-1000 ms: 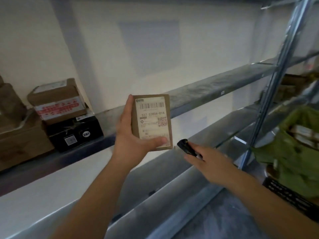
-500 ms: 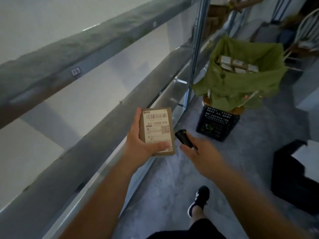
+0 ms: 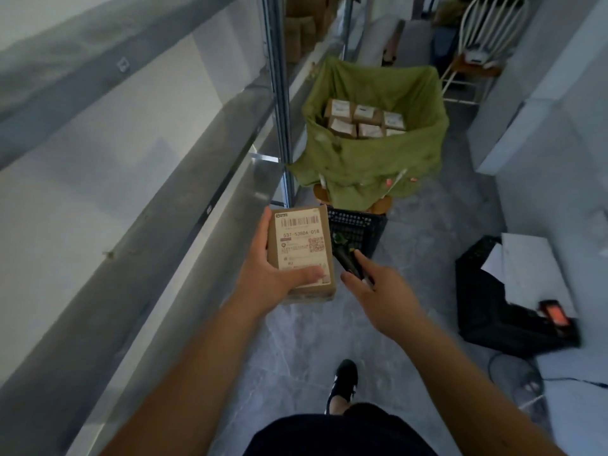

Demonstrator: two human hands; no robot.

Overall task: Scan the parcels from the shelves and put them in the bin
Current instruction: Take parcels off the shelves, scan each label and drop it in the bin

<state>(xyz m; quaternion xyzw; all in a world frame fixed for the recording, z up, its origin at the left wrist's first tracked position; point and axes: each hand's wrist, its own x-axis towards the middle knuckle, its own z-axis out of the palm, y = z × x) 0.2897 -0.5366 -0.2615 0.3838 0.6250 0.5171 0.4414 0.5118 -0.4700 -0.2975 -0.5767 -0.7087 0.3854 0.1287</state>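
My left hand (image 3: 263, 274) grips a small brown parcel (image 3: 301, 248) from below and the side, its white barcode label facing up. Just to its right, my right hand (image 3: 378, 291) holds a black handheld scanner (image 3: 347, 263) whose tip points toward the parcel's edge. Ahead on the floor stands the bin (image 3: 371, 159), lined with green cloth and holding several labelled parcels (image 3: 365, 120). It rests on a black crate (image 3: 358, 230).
Grey metal shelves (image 3: 138, 179) run along the left with an upright post (image 3: 279, 93). A black box with white paper and a lit device (image 3: 513, 304) lies on the floor at right. A white chair (image 3: 487, 44) stands behind the bin. My shoe (image 3: 343, 383) is on the floor.
The view has swung from the shelves down and right toward the bin. Both hands carried the parcel and scanner along; the bin is now closer and straight ahead.
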